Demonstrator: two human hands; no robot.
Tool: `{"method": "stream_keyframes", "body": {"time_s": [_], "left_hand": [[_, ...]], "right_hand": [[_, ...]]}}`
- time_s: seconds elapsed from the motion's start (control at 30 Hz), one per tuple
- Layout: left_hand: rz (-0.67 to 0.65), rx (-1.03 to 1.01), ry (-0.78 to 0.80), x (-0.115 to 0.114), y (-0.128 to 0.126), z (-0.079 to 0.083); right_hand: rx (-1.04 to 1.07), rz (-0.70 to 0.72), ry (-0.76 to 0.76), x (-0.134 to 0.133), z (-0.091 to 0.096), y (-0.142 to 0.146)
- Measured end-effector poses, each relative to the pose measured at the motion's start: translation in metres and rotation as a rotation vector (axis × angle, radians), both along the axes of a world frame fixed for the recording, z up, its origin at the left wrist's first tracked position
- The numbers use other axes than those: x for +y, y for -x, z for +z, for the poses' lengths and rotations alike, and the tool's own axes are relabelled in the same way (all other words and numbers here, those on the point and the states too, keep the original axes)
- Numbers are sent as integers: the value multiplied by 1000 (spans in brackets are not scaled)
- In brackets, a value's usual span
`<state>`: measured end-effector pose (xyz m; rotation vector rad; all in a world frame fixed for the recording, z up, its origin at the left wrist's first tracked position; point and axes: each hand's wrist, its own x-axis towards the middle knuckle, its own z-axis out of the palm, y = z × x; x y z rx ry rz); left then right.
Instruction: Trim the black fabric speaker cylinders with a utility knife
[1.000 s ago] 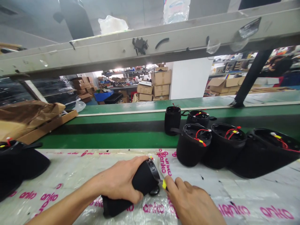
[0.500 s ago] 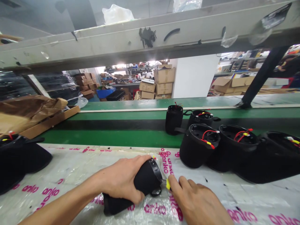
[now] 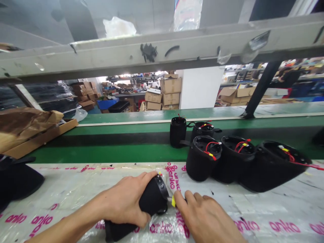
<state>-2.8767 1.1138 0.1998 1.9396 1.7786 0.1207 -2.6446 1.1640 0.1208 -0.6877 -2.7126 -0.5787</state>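
Note:
My left hand [image 3: 124, 200] is wrapped round a black fabric-covered speaker housing [image 3: 153, 199], which lies tilted on the plastic-covered bench. The open end of the housing faces right, with a glossy black rim and a small loop at its lower edge. A bit of coloured wire end shows above my left fingertips. In my right hand [image 3: 205, 216], closed fingers grip a screwdriver [image 3: 173, 201] with a yellow part and a short metal shaft. Its tip meets the rim of the housing; the rest of the handle is hidden by my fingers.
Several more black speaker housings [image 3: 202, 162] with red wires stand at the right, some on the green belt [image 3: 113, 148]. Another black housing [image 3: 21, 182] is at the left edge. Behind it sits a cardboard tray [image 3: 43, 136] with brown paper. A metal beam [image 3: 101, 55] crosses overhead.
The camera view has turned slightly to the right, so everything sits further left. Both hands keep nearly the same hold, with the screwdriver still at the rim.

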Motion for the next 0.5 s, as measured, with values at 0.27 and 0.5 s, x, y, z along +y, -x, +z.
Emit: {"method": "stream_keyframes", "body": {"time_s": [0.27,0.5], "left_hand": [[7,-15,-41,-7,-4,-3],[25,15,-9,-18,-12,6]], "right_hand": [[483,-112,107,-3,-12,-28],[539,-298,603,-31,-29,-1]]}}
